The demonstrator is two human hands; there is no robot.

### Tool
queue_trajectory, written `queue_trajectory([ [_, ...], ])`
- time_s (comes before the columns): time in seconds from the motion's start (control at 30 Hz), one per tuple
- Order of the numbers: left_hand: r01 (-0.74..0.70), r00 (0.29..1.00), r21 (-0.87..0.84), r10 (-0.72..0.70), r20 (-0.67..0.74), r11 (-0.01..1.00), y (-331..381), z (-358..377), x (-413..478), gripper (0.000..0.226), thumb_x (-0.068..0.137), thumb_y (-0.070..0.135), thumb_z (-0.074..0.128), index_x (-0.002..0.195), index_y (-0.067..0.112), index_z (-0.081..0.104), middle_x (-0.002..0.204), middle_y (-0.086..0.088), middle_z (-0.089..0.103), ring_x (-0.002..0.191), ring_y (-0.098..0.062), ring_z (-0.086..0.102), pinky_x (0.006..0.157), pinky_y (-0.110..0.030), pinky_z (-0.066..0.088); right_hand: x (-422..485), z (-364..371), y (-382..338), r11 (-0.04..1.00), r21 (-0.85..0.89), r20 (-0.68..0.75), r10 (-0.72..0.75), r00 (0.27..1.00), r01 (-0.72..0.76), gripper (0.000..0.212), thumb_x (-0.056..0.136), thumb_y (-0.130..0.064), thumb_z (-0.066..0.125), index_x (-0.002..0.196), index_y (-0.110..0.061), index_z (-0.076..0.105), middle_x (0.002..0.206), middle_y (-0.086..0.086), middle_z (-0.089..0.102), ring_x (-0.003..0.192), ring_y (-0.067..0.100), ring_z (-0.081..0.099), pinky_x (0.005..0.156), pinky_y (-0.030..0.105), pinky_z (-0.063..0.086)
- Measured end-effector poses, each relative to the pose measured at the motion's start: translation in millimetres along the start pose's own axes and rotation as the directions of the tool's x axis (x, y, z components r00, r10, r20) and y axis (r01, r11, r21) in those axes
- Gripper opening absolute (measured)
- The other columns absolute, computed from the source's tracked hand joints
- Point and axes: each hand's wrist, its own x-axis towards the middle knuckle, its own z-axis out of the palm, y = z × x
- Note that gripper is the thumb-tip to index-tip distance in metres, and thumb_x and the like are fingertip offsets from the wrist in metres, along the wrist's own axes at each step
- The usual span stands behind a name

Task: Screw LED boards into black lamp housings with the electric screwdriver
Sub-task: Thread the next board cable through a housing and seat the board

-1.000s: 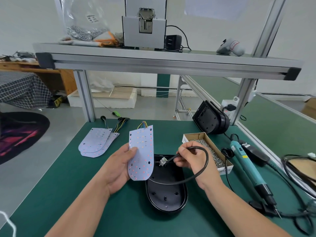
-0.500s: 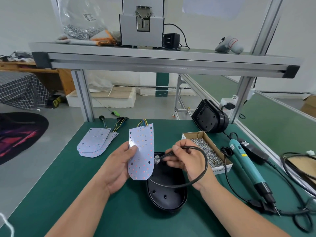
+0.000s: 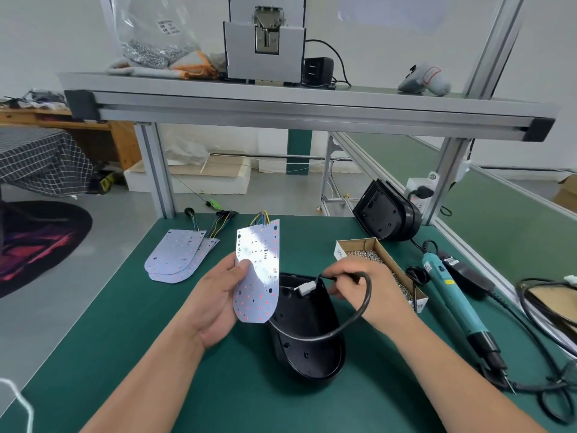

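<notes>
Left hand (image 3: 215,304) on upright LED board (image 3: 259,276)

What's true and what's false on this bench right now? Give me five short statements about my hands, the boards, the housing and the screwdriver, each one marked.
1. The left hand holds a white LED board dotted with red. True.
2. The right hand grips the teal electric screwdriver. False: the screwdriver lies on the green table; the right hand pinches a black cable near its white connector.
3. The black oval lamp housing lies open side up on the table. True.
4. The brown cardboard box is empty. False: it holds small silver screws.
5. A stack of spare white LED boards lies left of the held board. True.
</notes>
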Motion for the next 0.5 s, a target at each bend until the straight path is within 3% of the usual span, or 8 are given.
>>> queue_trajectory([
  [0.13,0.005,1.000,-0.062,-0.005,-0.001,0.998,0.7,-0.3,0.5,0.036,0.099,0.021,0.059,0.131,0.007,0.067,0.128,-0.013,0.074,0.102,-0.026,0.076,0.079,-0.039,0.063,-0.2,-1.6,0.6,0.995,0.085,0.020,-0.061,0.998,0.059,0.046,0.088,0.017,0.054,0.090,-0.018,0.083,0.087,-0.002,0.074,0.080,0.020,0.076,0.072,0.026,0.060],
  [0.23,0.012,1.000,-0.081,-0.012,0.000,0.997,-1.1,1.7,-0.2,0.032,0.104,0.020,0.055,0.132,0.009,0.067,0.121,-0.009,0.076,0.097,-0.023,0.077,0.076,-0.036,0.063,-2.1,6.7,-0.4,0.972,0.203,0.034,-0.126,0.991,0.117,0.039,0.094,0.016,0.058,0.096,-0.014,0.083,0.098,0.002,0.075,0.091,0.026,0.076,0.082,0.033,0.062],
  [0.37,0.025,1.000,-0.065,-0.025,-0.008,0.998,-1.9,2.3,-0.1,0.031,0.109,0.018,0.048,0.134,0.009,0.065,0.118,-0.009,0.076,0.095,-0.023,0.077,0.074,-0.036,0.063,-4.7,26.1,-2.3,0.959,0.158,-0.019,-0.234,0.972,0.235,0.030,0.096,0.005,0.064,0.102,-0.017,0.083,0.105,-0.001,0.078,0.105,0.024,0.074,0.093,0.030,0.057],
  [0.5,0.033,0.999,-0.062,-0.034,-0.005,0.998,-2.8,1.8,0.2,0.033,0.108,0.019,0.050,0.136,0.009,0.065,0.124,-0.010,0.075,0.098,-0.024,0.075,0.078,-0.038,0.063,-5.7,39.0,-4.1,0.863,0.500,-0.017,-0.075,0.997,0.073,0.029,0.103,0.005,0.058,0.109,-0.012,0.081,0.109,0.014,0.079,0.109,0.031,0.076,0.098,0.037,0.060],
])
